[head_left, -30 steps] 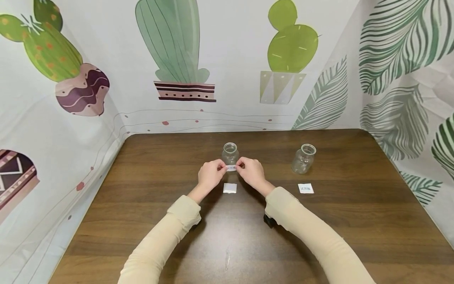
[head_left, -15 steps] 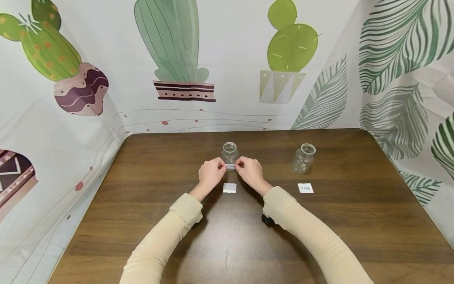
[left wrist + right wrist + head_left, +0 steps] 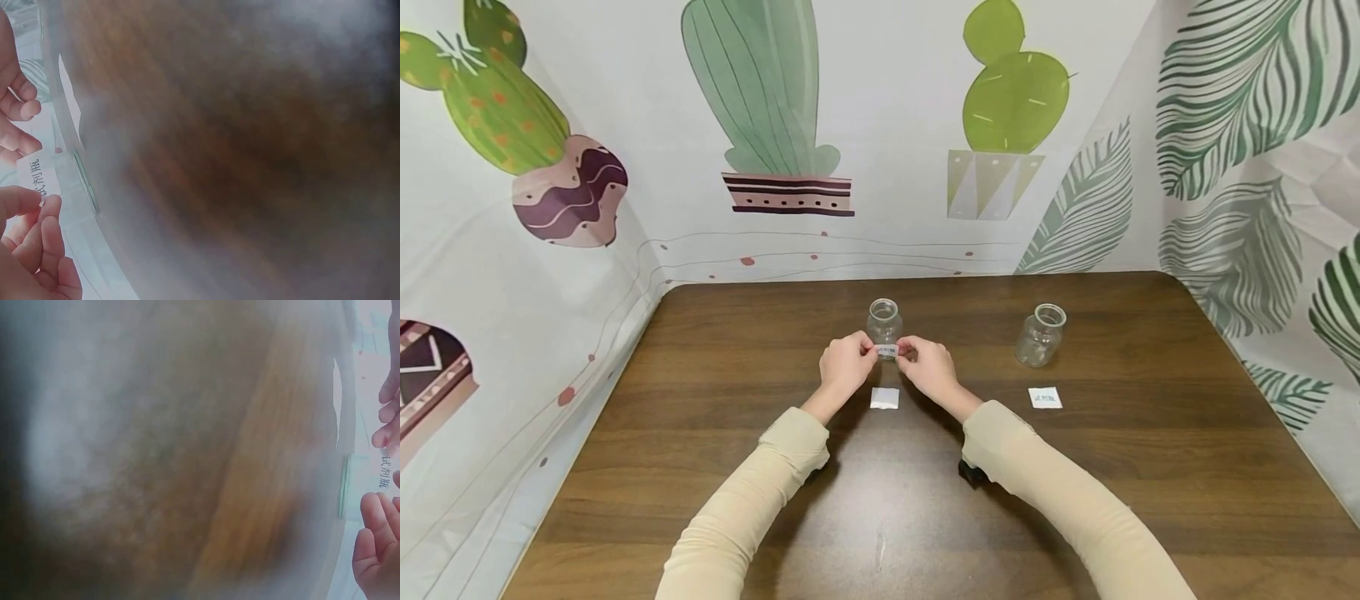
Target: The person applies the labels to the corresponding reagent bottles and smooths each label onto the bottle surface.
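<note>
A small white label [image 3: 887, 350] with printed characters lies across the lower front of a clear glass jar [image 3: 884, 321]. My left hand [image 3: 847, 365] pinches the label's left end between thumb and forefinger, seen closer in the left wrist view, where the label [image 3: 39, 175] stretches between both hands. At the label's other end, the thumb and forefinger of my right hand [image 3: 928, 367] hold its edge. The right wrist view has part of the printed label [image 3: 385, 472] between the fingertips. The jar stands upright, its base rim [image 3: 85, 181] showing below the label.
A blank white paper piece [image 3: 884, 398] lies on the brown wooden table [image 3: 880, 483] in front of the jar. To the right stands a second glass jar [image 3: 1041, 336], with a printed label [image 3: 1045, 397] before it. A cactus-patterned cloth [image 3: 895, 183] hangs behind the table.
Both hands have moved slightly away from me, bringing the label up against the jar's front. The fingers of the right hand have loosened a little at the label's end.
</note>
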`<state>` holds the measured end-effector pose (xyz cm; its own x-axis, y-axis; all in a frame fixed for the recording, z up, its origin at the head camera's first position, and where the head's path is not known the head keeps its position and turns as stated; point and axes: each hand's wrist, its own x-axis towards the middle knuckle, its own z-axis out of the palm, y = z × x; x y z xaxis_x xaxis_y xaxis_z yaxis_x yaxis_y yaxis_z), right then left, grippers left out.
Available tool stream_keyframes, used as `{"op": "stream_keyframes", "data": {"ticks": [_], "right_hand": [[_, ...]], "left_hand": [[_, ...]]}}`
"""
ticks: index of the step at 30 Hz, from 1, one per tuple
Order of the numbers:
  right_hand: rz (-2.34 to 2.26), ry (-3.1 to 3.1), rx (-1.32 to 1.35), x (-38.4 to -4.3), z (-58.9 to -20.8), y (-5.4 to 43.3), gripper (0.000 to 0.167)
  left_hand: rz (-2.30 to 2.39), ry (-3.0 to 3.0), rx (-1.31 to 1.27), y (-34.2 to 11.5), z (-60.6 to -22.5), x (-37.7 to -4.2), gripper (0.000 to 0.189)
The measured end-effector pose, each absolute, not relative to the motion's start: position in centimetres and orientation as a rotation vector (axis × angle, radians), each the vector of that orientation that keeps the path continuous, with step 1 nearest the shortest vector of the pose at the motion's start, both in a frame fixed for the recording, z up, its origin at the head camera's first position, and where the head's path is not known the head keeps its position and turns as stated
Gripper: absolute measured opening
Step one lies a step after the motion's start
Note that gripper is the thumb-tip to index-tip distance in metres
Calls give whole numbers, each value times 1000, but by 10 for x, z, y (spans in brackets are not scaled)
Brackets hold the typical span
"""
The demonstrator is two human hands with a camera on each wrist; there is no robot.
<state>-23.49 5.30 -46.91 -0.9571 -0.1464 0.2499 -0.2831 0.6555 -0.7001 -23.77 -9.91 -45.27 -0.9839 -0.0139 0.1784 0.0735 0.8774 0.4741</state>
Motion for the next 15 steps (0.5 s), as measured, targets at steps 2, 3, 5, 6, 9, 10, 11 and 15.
{"op": "stream_keyframes", "data": {"ticks": [2, 3, 5, 6, 9, 10, 11, 15], "right_hand": [[1205, -2700, 367, -234, -469, 53, 21], [1216, -2701, 370, -234, -469, 54, 22], [1236, -2699, 367, -233, -469, 54, 24], [1249, -2697, 357, -233, -469, 54, 25], [1280, -2688, 328, -233, -469, 54, 30], [1286, -2687, 323, -234, -469, 54, 33], [1286, -2688, 318, -235, -468, 55, 36], [1288, -2710, 319, -238, -468, 55, 50]], "left_hand": [[-741, -2874, -44, -99, -453, -238, 7], [-744, -2873, -42, -99, -453, -238, 7], [-750, -2873, -38, -99, -453, -238, 8], [-752, -2873, -36, -99, -453, -238, 8], [-758, -2869, -34, -100, -453, -239, 8], [-763, -2868, -34, -100, -454, -239, 8], [-763, -2869, -33, -101, -454, -239, 9], [-781, -2875, -35, -103, -455, -239, 13]]}}
